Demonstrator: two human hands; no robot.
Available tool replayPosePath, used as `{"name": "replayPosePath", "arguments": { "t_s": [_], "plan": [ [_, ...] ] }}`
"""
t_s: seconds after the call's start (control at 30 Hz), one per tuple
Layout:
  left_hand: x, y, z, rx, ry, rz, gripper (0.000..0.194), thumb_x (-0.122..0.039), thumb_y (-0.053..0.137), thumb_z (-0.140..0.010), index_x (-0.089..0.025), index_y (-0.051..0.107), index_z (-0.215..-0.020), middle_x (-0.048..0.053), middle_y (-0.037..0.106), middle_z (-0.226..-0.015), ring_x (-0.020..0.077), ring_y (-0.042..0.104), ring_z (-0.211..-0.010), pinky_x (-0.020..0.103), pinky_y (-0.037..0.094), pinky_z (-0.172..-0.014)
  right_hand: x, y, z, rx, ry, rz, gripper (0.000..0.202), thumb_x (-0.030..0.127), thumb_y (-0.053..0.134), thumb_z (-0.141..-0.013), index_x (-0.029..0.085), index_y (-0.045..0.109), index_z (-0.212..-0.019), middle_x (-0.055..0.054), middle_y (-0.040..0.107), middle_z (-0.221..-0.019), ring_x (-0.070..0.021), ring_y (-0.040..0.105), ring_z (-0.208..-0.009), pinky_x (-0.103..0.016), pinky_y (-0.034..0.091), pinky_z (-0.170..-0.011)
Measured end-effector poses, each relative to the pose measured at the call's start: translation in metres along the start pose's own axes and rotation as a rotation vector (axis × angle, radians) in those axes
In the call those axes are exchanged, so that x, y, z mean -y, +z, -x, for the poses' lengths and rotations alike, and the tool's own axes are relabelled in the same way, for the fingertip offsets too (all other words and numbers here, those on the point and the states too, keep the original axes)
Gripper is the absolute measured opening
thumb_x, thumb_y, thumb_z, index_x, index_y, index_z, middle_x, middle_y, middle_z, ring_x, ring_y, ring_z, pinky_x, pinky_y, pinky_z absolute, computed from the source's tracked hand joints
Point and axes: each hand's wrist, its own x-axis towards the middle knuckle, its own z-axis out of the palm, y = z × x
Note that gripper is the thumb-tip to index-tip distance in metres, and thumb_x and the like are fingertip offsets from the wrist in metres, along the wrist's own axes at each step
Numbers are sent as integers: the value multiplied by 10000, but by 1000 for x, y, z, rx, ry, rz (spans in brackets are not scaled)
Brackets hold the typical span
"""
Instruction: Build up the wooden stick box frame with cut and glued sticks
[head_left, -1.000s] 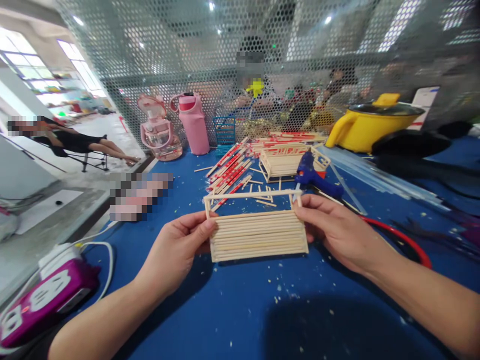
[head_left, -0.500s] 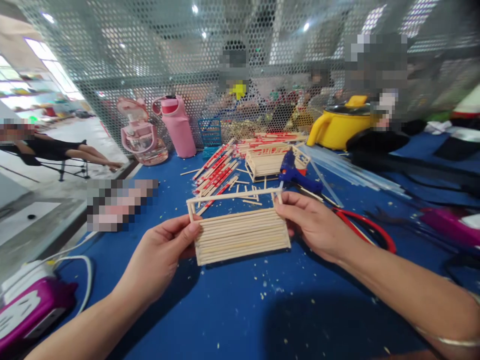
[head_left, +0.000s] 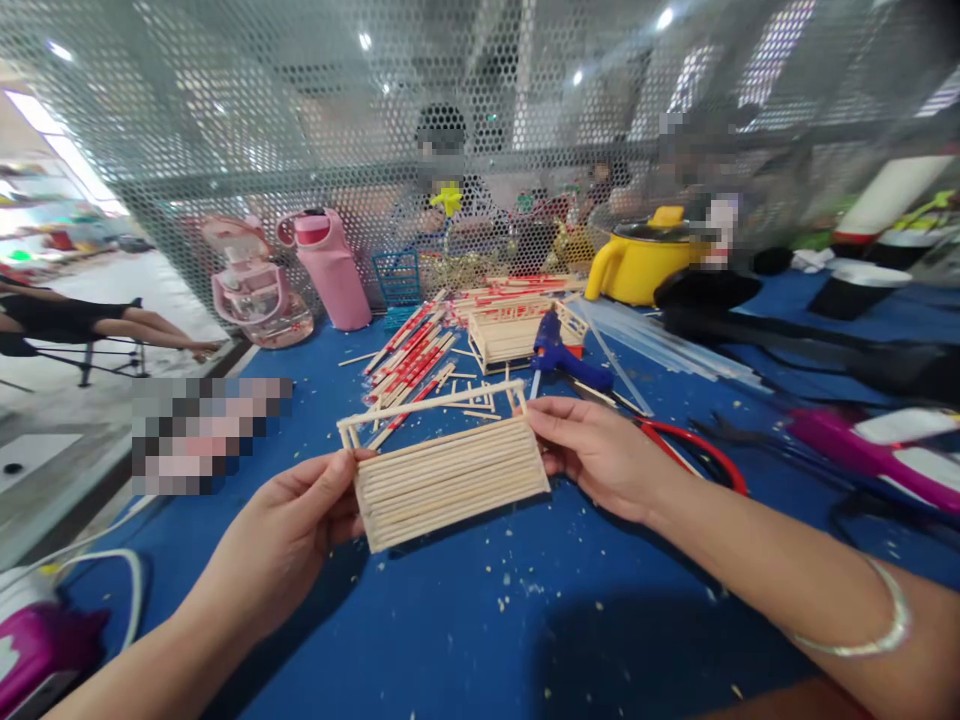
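Fingers: clamped at both ends of the pale wooden stick frame [head_left: 457, 485], with the left hand [head_left: 274, 535] pinching its left end and the right hand [head_left: 607, 455] its upper right corner; both thumbs lie on the near side.
Frame's place: between the hands, over the near part of the table, slatted face towards the wearer, left end lower. Whether its bottom edge touches down, I cannot tell.
Why held so: probably to keep the thin sticks level and unstrained, since a grip at the ends leaves the slats and upper rail in sight.
Glue gun: blue plastic, red near its grip [head_left: 566, 360], just beyond the frame's right end, likely put there for easy reach.
Second piece: pale stick tray with low railings [head_left: 499, 345], behind the frame, perhaps set back out of the way.
Stock: red-and-white packets of wooden sticks [head_left: 412, 360] beyond the frame, short loose cuttings nearer it; long translucent rods [head_left: 682, 345] beyond it to the right.
Surface: blue tabletop [head_left: 450, 620] under and around the frame, flecked with pale crumbs.
Far edge: pink bottle [head_left: 337, 275] beyond the frame to the left, yellow lidded pot [head_left: 645, 265] beyond it to the right.
Room: grey perforated metal screen [head_left: 300, 130] behind everything, a person [head_left: 450, 215] visible through it; another person's legs [head_left: 142, 330] stretch out far left of the frame.
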Motion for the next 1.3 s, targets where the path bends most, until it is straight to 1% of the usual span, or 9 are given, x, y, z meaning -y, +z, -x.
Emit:
{"name": "replayPosePath", "arguments": {
  "t_s": [0.07,0.3,0.53,0.7,0.87,1.0,1.13,1.23,1.3],
  "plan": [
    [0,-1,1,7,-8,1,435,-434,798,-619,-195,706,-971,38,740,-825,171,695,-740,235,572,-623,0,-1,1,5,5,-6,189,343,748,-708,182,705,-795,11,648,-691,-53,527,-545,-176,396,-492],
    [-1,-1,2,41,-19,-19,390,-418,809,-607,-199,721,-917,38,741,-835,173,691,-745,229,561,-612,0,1,3,-23,17,0,236,371,767,-682,181,702,-806,-5,655,-729,-73,540,-578,-197,422,-519],
    [-2,3,3,56,5,-26,330,-394,723,-733,-149,706,-953,80,745,-847,180,694,-726,251,548,-629,2,3,5,-32,25,26,231,390,758,-683,189,691,-774,-8,637,-726,-83,510,-570,-225,411,-518],
    [-2,5,4,11,67,-42,380,-418,696,-752,-137,691,-1007,76,731,-776,155,673,-644,246,538,-608,4,7,5,-44,-21,5,175,343,744,-691,195,696,-771,5,593,-677,-76,453,-540,-215,354,-463],
    [0,3,4,-5,178,-105,363,-406,671,-780,-177,676,-1062,28,720,-782,122,644,-661,201,510,-603,4,9,5,-47,-38,36,200,302,772,-654,203,703,-814,-7,640,-753,-84,498,-591,-220,378,-512],
    [-1,5,5,-40,252,-209,310,-361,747,-709,-175,704,-954,10,711,-770,106,622,-646,159,468,-552,2,9,5,-46,-88,98,184,294,771,-664,205,687,-802,16,605,-696,-77,477,-573,-226,367,-533],
    [-1,9,8,-33,228,-231,280,-371,763,-681,-157,702,-850,22,703,-724,142,635,-641,205,503,-581,0,10,6,-59,-95,124,226,378,741,-698,199,645,-796,34,554,-659,-66,422,-524,-228,326,-500],
    [0,10,9,-28,211,-233,305,-396,764,-670,-155,701,-845,33,705,-732,168,647,-661,242,525,-605,-1,11,7,-65,-100,133,244,404,721,-714,196,606,-771,41,515,-639,-68,403,-514,-229,314,-484],
    [1,9,10,-32,213,-242,309,-405,759,-674,-157,706,-851,33,705,-731,163,643,-664,230,517,-596,-1,12,8,-62,-107,157,238,401,707,-727,194,592,-749,44,491,-625,-68,391,-511,-227,305,-479]
  ]
}}
